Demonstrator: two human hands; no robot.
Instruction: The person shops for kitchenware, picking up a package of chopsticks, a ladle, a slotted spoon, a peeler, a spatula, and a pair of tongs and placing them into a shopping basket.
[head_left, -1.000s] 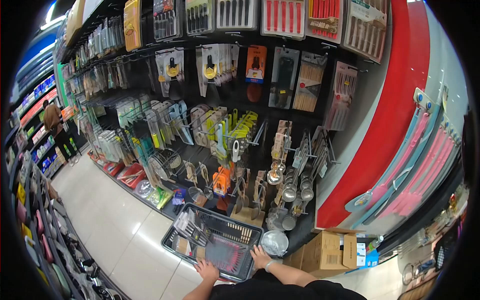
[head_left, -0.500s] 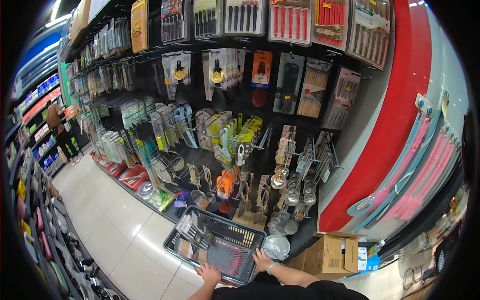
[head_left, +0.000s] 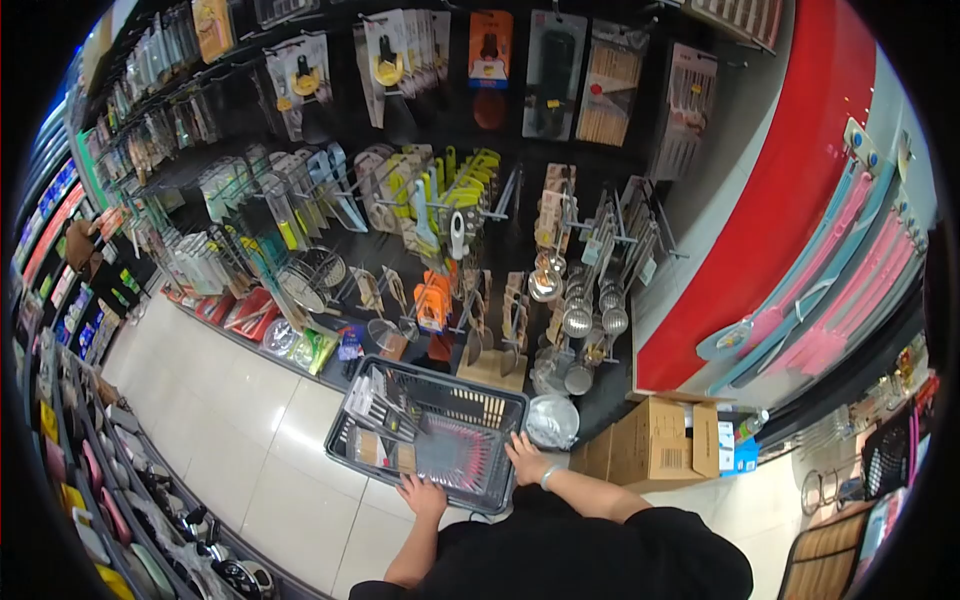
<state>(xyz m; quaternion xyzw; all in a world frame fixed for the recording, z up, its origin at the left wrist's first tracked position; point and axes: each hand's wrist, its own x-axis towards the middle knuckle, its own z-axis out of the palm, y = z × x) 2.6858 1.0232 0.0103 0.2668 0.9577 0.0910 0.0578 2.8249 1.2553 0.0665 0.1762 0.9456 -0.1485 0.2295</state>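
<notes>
A dark grey plastic shopping basket (head_left: 484, 377) stands below my chest, in front of the rack. My left hand (head_left: 424, 495) is on its near rim, fingers bent over the edge. At the right-hand side, my right hand (head_left: 525, 460) grips the rim, with a pale band on the wrist. Inside, a clear pack of black-handled utensils (head_left: 382, 408) leans at the left end. Below it lies a flat pack with light-brown contents (head_left: 373, 447). Pink-red streaks fan out across the basket's bottom.
A rack of hanging utensils (head_left: 470, 195) rises ahead. Clear-wrapped round ware (head_left: 552, 421) sits right of the basket, beside an open cardboard box (head_left: 660, 440). Shelves of wares (head_left: 110, 450) line the left of the tiled aisle (head_left: 200, 390). Another person (head_left: 90, 260) stands at the far left.
My view has tilted downward, so the rack sits higher and more of my black-clothed body shows. Both hands stay at the basket's rim.
</notes>
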